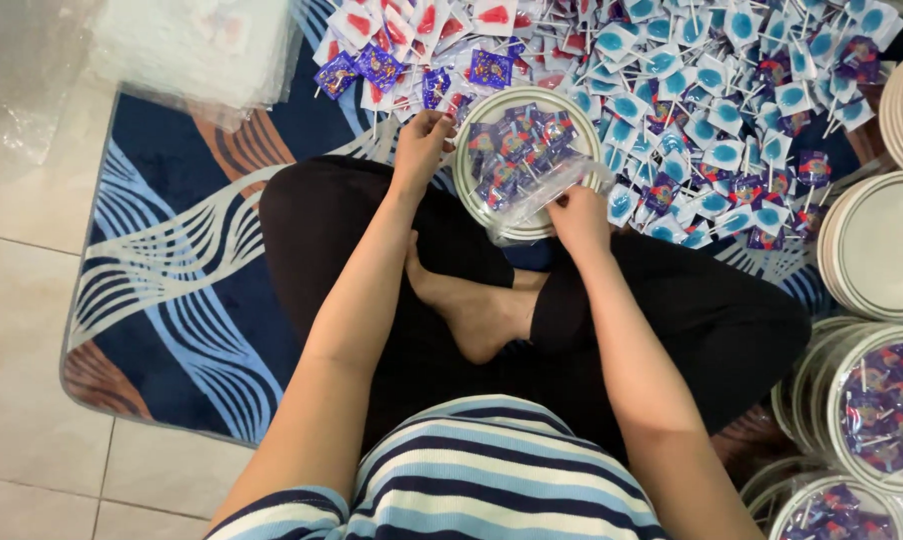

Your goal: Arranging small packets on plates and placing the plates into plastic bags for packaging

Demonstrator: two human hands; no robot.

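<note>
**Hands at a bowl of wrapped lollipops on a patterned rug**

A person sits cross-legged on a blue wave-patterned rug point(187, 300), a bare foot point(472, 315) tucked between black-trousered legs. Just beyond the knees, toward the rug's far edge, a round white bowl point(469, 190) with a thin dark rim line holds a heap of purple-wrapped lollipops point(517, 145).

The left hand point(424, 140) reaches to the bowl's left rim, its fingers drawn together and curled down; what they pinch, if anything, cannot be told. The right hand point(579, 215) sits at the bowl's near right rim, thumb and fingers clamped on a clear plastic bag point(547, 190) that lies crumpled across the bowl's near side, partly over the sweets.

Across the far edge of the rug spreads a loose pile of wrapped lollipops: red-and-white ones point(422, 20) at the far left, mixed with a few purple ones, and blue-and-white ones point(712, 80) filling the far right, their white sticks pointing all ways. The pile touches the bowl on its far and right sides.

At the right edge stand stacks of empty white bowls point(877, 245); nearer the person, two more bowls already filled with purple lollipops point(887, 405) sit under clear wrap. At the far left corner, on the pale tiled floor point(22, 400), lies a bundle of clear plastic sheeting point(192, 45).
</note>
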